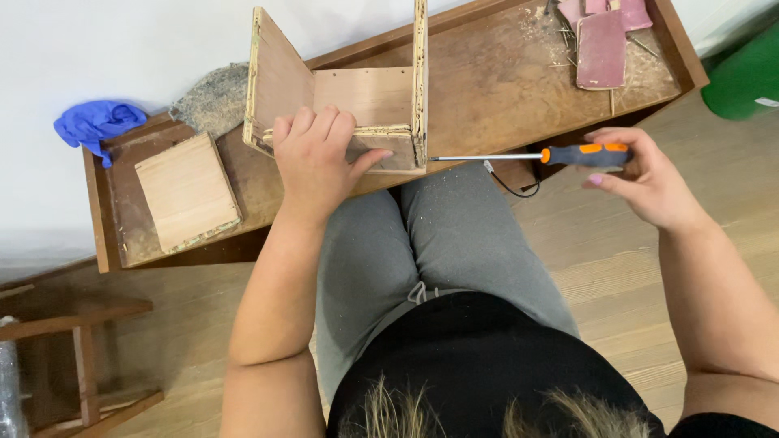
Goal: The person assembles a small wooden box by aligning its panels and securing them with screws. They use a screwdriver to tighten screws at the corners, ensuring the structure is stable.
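- On the near edge of the long brown board [487, 89], a small wooden box frame [357, 97] is standing open-topped, with thin plywood walls rising on its left and right sides.
- Left hand [318, 158] is pressing down on the box frame's near wall, fingers curled over the top edge, thumb spread toward the right corner; grip is closed on the frame.
- Right hand [641, 182] is gripping a screwdriver [527, 155] by its orange-and-dark handle, fingers wrapped around it, held to the right of the box frame.
- Screwdriver shaft is lying level, pointing left; its tip is meeting the outer face of the frame's right wall, near the lower corner. Cannot tell whether a screw is there.
- Left of the box frame, a loose square wooden panel [188, 191] is lying flat on the board.
- Behind that panel, a blue glove [93, 122] is sitting crumpled against the white wall, with a grey rough lump [215, 97] just beside it.
- Far right of the box frame, reddish sandpaper sheets [602, 45] are lying among sawdust and small nails.
- Below the box frame, the person's knees in grey trousers [422, 235] are tucking under the board's edge.
- A green container [746, 77] is showing at the right edge, well apart from the box frame.
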